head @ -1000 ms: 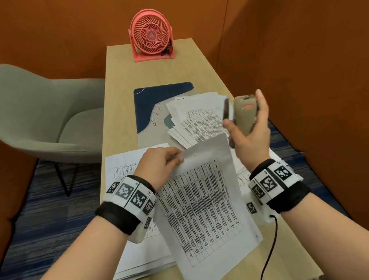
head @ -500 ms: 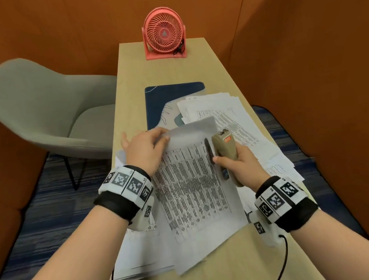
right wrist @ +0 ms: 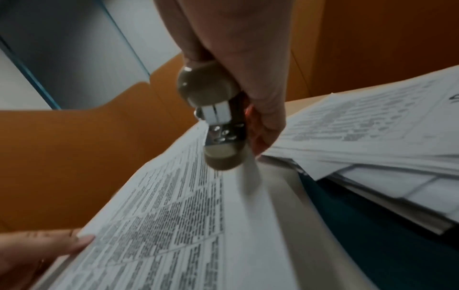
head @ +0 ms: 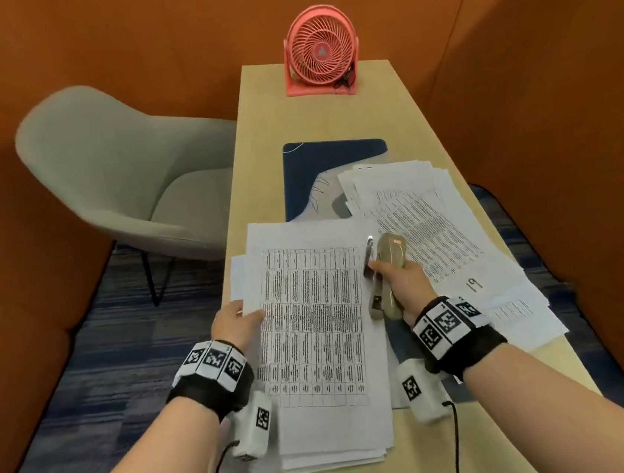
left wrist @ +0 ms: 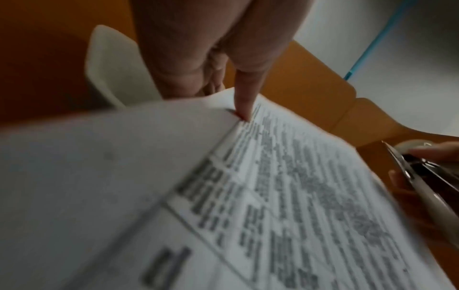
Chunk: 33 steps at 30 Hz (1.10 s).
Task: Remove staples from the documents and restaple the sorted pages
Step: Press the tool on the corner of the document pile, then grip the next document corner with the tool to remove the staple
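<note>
with the left hand [head: 235,324] pinching the printed sheet [head: 313,314] at its left edge and the right hand [head: 405,284] wrapped round the stapler [head: 386,270], i'd square the pages flush first, then staple.

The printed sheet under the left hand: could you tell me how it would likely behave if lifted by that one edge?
The printed sheet looks thin, so it would probably droop. It tops a loose stack, so it may slide off alone. The left hand pinches only its edge, which might crease.

The head view is being lit evenly and softly, with straight lines being bent at its edges. Both wrist views are being dimmed toward the corners and smeared by blur, the printed sheet [left wrist: 285,196] especially.
</note>
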Motion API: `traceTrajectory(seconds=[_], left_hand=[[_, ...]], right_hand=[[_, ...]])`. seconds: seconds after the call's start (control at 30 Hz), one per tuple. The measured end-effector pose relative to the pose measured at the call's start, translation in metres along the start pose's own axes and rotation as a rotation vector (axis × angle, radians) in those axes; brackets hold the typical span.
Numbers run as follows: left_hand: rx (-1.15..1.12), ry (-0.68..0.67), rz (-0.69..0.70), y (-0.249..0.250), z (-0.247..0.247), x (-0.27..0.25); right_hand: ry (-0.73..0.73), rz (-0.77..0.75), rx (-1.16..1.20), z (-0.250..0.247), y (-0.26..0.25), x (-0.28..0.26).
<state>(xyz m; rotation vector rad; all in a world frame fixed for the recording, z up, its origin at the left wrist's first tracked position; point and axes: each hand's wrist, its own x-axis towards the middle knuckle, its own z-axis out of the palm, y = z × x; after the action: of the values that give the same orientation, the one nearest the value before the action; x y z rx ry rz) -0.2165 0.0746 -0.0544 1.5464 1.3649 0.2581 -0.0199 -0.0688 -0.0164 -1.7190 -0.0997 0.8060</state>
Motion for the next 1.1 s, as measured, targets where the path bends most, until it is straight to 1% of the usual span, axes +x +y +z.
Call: traceTrajectory(seconds=[0.07, 0.2, 0.27, 0.33, 0.4, 0.47, 0.53, 0.57, 0.6, 0.67, 0.73, 0.8, 0.87, 0.97, 1.1], left_hand=[[0.138, 0.041, -0.037, -0.003, -0.002, 0.01], [0.383, 0.041, -0.121, -0.017, 0.001, 0.019], [0.555, 0.033, -0.181, -0.019, 0.004, 0.018], [0.644, -0.003, -0.228, -0.017, 0.009, 0.015], [0.634, -0.024, -0.223, -0.014, 0.016, 0.015], [0.578, 0.0, -0.243, -0.009, 0.022, 0.016], [0.537, 0.044, -0.272, -0.002, 0.026, 0.015], [0.538, 0.064, -0.257, 0.003, 0.029, 0.014], [0.546, 0.072, -0.217, 0.008, 0.033, 0.013], [0.498, 0.032, -0.076, 0.021, 0.047, 0.013], [0.405, -0.069, 0.064, 0.037, 0.068, 0.012], [0.362, -0.156, 0.181, 0.054, 0.093, 0.009], [0.319, -0.222, 0.229, 0.069, 0.12, 0.009], [0.299, -0.272, 0.197, 0.091, 0.154, 0.013], [0.221, -0.263, 0.049, 0.111, 0.181, 0.033]], right_hand=[[-0.068, 0.044, -0.098, 0.01, 0.011, 0.004], [-0.165, 0.106, -0.401, 0.023, 0.034, 0.008], [-0.195, 0.138, -0.419, 0.028, 0.043, 0.008], [-0.214, 0.152, -0.398, 0.032, 0.048, 0.006], [-0.258, 0.151, -0.396, 0.035, 0.049, 0.004], [-0.284, 0.137, -0.401, 0.036, 0.046, 0.002], [-0.25, 0.105, -0.421, 0.03, 0.042, 0.002], [-0.215, 0.076, -0.434, 0.024, 0.039, 0.003], [-0.174, 0.042, -0.439, 0.016, 0.035, 0.005], [-0.086, -0.006, -0.418, -0.007, 0.028, 0.011], [-0.005, -0.023, -0.423, -0.037, 0.021, 0.022], [0.065, -0.019, -0.514, -0.07, 0.014, 0.035], [0.111, -0.014, -0.608, -0.102, 0.007, 0.049], [0.125, 0.032, -0.708, -0.139, 0.0, 0.067], [0.082, 0.058, -0.738, -0.164, -0.002, 0.082]])
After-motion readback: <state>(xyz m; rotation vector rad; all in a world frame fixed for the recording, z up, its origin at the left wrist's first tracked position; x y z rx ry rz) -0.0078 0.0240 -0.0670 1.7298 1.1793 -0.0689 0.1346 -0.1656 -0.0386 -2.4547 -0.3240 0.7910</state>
